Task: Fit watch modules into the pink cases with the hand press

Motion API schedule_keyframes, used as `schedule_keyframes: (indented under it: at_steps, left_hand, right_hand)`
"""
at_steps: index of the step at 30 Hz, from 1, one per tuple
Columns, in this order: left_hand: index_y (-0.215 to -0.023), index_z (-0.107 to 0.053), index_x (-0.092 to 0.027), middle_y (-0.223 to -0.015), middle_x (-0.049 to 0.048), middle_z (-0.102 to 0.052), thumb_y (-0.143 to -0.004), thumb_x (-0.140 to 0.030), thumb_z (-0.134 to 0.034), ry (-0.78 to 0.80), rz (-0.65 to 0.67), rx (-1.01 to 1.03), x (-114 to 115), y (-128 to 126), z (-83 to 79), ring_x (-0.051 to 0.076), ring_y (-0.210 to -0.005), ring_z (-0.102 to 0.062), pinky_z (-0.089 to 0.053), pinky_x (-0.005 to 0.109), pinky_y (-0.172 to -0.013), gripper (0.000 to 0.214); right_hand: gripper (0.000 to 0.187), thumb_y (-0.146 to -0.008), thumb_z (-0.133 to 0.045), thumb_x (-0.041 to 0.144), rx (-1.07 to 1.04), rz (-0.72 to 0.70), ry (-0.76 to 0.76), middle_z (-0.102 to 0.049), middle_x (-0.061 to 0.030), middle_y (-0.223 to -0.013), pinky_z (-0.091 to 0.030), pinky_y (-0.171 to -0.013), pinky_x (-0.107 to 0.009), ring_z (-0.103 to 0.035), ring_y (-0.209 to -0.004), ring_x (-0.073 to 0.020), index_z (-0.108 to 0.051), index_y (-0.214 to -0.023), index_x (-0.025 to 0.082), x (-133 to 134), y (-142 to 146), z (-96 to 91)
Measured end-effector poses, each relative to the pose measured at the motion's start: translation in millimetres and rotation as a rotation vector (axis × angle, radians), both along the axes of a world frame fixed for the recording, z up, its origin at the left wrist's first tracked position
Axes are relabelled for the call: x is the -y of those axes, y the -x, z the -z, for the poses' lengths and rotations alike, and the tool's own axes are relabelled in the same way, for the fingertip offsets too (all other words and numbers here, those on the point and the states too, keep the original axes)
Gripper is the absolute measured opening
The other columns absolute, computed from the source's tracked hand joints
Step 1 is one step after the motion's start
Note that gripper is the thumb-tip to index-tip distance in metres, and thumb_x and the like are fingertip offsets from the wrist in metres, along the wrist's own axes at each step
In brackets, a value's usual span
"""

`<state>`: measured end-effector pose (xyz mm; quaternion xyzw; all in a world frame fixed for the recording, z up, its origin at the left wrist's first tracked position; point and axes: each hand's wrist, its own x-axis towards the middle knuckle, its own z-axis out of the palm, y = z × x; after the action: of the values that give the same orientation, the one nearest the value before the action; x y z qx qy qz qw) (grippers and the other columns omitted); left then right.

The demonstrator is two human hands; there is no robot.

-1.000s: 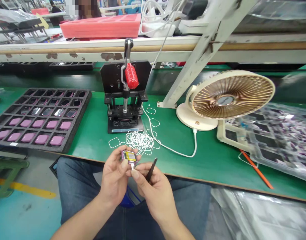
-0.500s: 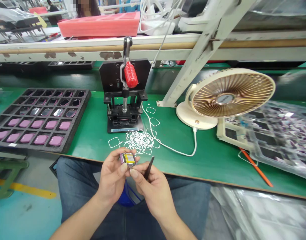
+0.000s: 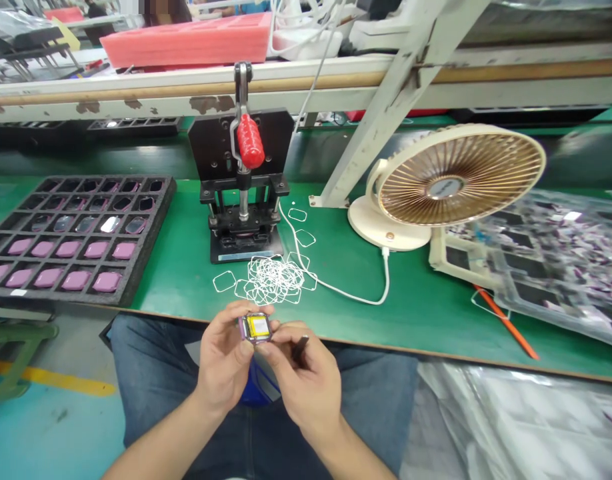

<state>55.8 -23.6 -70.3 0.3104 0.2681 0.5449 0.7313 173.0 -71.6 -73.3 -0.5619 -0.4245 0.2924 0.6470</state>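
Over my lap, just short of the table's front edge, both hands meet on a small purple case with a yellow inside (image 3: 256, 327). My left hand (image 3: 225, 360) is closed round its left side. My right hand (image 3: 299, 377) pinches its right edge with thumb and forefinger, and a pair of black tweezers (image 3: 300, 348) is tucked in the same hand, tips pointing up. A heap of thin white ring frames (image 3: 275, 280) lies on the green table (image 3: 196, 267) right beyond my fingers.
A black hand press with a red handle (image 3: 243, 187) stands behind the rings. At the left is a black tray (image 3: 151, 247) of purple cases. A cream desk fan (image 3: 436, 193) with a white cable sits right, beside clear trays (image 3: 551, 267) and an orange stick (image 3: 506, 321).
The tweezers have dropped lower and folded into my right hand. The purple case has turned flatter between my fingers. My head has tilted slightly, shifting the view.
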Motion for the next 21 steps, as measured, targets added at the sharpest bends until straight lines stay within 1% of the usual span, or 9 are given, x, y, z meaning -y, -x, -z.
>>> schedule_keyframes:
  at_steps: [4,8,10,12,15,18,19,20,21]
  left_hand:
    - [-0.112,-0.084,-0.033,-0.12,0.0074,-0.071,-0.084,-0.032,-0.092,-0.037,0.001,0.004,6,-4,0.5,0.037,-0.122,-0.072,-0.06,0.055,-0.107,0.029]
    - [-0.111,-0.085,-0.032,-0.118,0.0082,-0.073,-0.083,-0.033,-0.092,-0.055,-0.004,-0.033,5,-6,4.5,0.037,-0.118,-0.075,-0.06,0.054,-0.107,0.029]
    - [-0.111,-0.086,-0.031,-0.118,0.009,-0.074,-0.082,-0.036,-0.093,-0.052,0.004,-0.051,5,-5,4.8,0.038,-0.116,-0.076,-0.06,0.054,-0.106,0.03]
    - [-0.108,-0.086,-0.03,-0.118,0.0096,-0.076,-0.078,-0.038,-0.096,-0.017,0.014,-0.099,13,-2,1.5,0.038,-0.115,-0.077,-0.062,0.051,-0.103,0.033]
    - [-0.107,-0.085,-0.028,-0.12,0.0086,-0.08,-0.069,-0.037,-0.102,0.14,0.028,-0.236,31,6,-4.9,0.035,-0.113,-0.078,-0.066,0.04,-0.097,0.042]
    - [-0.119,-0.081,-0.034,-0.124,0.0035,-0.081,-0.069,-0.04,-0.101,0.351,0.161,-0.384,40,11,-1.5,0.031,-0.11,-0.079,-0.07,0.031,-0.084,0.055]
    - [-0.122,-0.079,-0.036,-0.125,0.0018,-0.082,-0.07,-0.044,-0.1,0.393,0.216,-0.418,40,9,1.4,0.031,-0.111,-0.079,-0.071,0.031,-0.082,0.056]
    - [-0.123,-0.079,-0.037,-0.125,0.0007,-0.082,-0.071,-0.048,-0.098,0.421,0.267,-0.444,41,6,4.3,0.032,-0.112,-0.079,-0.071,0.032,-0.081,0.056]
    - [-0.121,-0.079,-0.037,-0.125,0.0002,-0.083,-0.073,-0.051,-0.096,0.437,0.315,-0.466,42,3,7.1,0.033,-0.113,-0.078,-0.072,0.032,-0.08,0.053]
  right_hand:
    - [0.012,-0.093,-0.085,0.029,0.091,-0.024,-0.065,-0.069,-0.0017,-0.084,-0.051,-0.06,-0.025,-0.064,-0.067,-0.0144,-0.074,-0.093,0.024,6,-8,1.3]
    - [0.012,-0.094,-0.082,0.03,0.103,-0.075,-0.044,-0.069,-0.0021,-0.085,-0.05,-0.058,-0.026,-0.063,-0.065,-0.0146,-0.073,-0.1,0.024,6,-16,4.0]
    - [0.013,-0.095,-0.081,0.028,0.099,-0.062,-0.036,-0.068,-0.0011,-0.084,-0.048,-0.056,-0.025,-0.061,-0.063,-0.0135,-0.072,-0.104,0.025,7,-16,2.3]
    - [0.012,-0.095,-0.079,0.029,0.11,-0.026,-0.041,-0.064,0.0008,-0.079,-0.046,-0.055,-0.025,-0.056,-0.059,-0.0125,-0.07,-0.102,0.025,13,-12,-3.6]
    - [0.017,-0.094,-0.077,0.039,0.086,0.003,-0.051,-0.06,0.0028,-0.072,-0.044,-0.053,-0.025,-0.05,-0.054,-0.0115,-0.068,-0.097,0.025,33,-1,-12.4]
    - [0.032,-0.092,-0.077,0.055,0.067,0.005,-0.016,-0.065,0.0027,-0.073,-0.046,-0.051,-0.024,-0.052,-0.051,-0.0106,-0.066,-0.1,0.026,59,-11,-10.3]
    - [0.033,-0.093,-0.074,0.057,0.119,0.007,0.031,-0.066,0.0023,-0.073,-0.048,-0.053,-0.023,-0.053,-0.052,-0.0108,-0.067,-0.1,0.026,73,-23,-9.0]
    - [0.032,-0.096,-0.069,0.058,0.216,0.029,0.134,-0.067,0.0021,-0.071,-0.05,-0.055,-0.023,-0.055,-0.053,-0.0111,-0.069,-0.097,0.026,90,-39,-8.2]
    - [0.033,-0.099,-0.064,0.058,0.336,0.081,0.285,-0.068,0.0016,-0.07,-0.051,-0.059,-0.023,-0.058,-0.055,-0.0118,-0.07,-0.092,0.026,110,-59,-8.2]
